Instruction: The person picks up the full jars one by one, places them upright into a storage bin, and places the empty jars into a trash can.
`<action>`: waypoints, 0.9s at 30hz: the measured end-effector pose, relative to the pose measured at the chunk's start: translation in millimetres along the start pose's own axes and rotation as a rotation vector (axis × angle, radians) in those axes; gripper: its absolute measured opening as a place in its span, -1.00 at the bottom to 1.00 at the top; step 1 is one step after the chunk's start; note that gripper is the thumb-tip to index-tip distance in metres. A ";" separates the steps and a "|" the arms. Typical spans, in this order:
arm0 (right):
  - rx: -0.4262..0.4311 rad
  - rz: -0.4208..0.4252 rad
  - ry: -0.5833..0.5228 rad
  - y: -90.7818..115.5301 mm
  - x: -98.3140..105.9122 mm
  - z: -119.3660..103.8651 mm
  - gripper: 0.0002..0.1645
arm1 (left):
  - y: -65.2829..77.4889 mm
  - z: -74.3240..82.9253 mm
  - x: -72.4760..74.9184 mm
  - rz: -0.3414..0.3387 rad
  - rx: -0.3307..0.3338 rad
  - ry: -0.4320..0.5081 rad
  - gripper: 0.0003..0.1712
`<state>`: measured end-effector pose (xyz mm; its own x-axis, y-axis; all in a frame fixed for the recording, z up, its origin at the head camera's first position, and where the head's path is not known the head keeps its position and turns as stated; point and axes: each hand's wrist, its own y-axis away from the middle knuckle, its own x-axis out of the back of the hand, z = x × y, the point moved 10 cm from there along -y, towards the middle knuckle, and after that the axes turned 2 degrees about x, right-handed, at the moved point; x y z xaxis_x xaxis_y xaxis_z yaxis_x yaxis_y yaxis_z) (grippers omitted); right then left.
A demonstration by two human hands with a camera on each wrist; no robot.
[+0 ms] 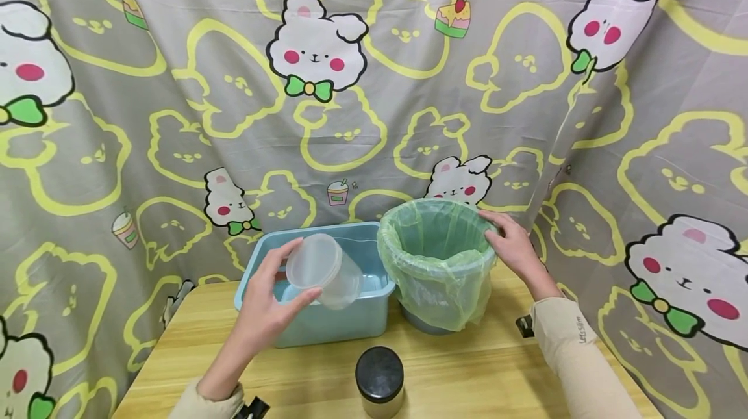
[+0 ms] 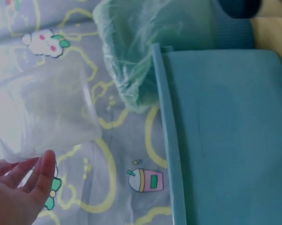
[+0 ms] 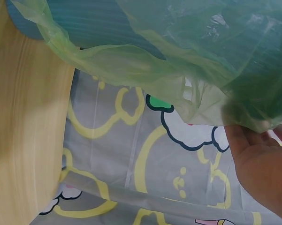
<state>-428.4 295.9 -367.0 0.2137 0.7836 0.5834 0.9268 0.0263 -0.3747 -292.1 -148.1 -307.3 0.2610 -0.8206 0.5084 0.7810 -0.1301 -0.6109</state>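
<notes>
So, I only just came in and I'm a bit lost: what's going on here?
A person's left hand holds a clear tub, tilted, up off the table. Their right hand grips the rim of the bin, which has a green bag over it. A blue basin sits beside the bin, and a black-topped jar stands nearer the person.

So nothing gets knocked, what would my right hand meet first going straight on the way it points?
Likely the green bag folded over the bin: your right hand seems to touch it at the rim, though exact contact is unclear.
</notes>
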 end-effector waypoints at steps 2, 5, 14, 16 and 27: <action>-0.001 -0.002 0.002 0.2 -0.2 0.0 -0.39 | -5.6 1.4 -0.9 0.024 0.003 0.032 -0.05; 0.003 -0.002 0.005 0.1 -0.8 0.3 -0.39 | -14.5 3.7 -4.7 0.053 -0.002 0.079 -0.06; 0.004 -0.004 0.009 -0.2 -0.1 1.0 -0.39 | -41.9 19.4 -27.3 0.101 -0.049 0.212 -0.03; 0.005 -0.003 0.012 -0.3 0.0 0.7 -0.39 | -46.7 22.4 -33.6 0.102 -0.049 0.232 -0.01; 0.006 0.003 0.022 0.3 0.6 -0.4 -0.39 | -67.0 27.4 -76.7 0.080 -0.013 0.309 -0.01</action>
<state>-427.9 296.2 -366.5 0.2237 0.7698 0.5978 0.9241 0.0274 -0.3811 -348.9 -61.2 -288.8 0.1350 -0.9583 0.2518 0.7569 -0.0643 -0.6503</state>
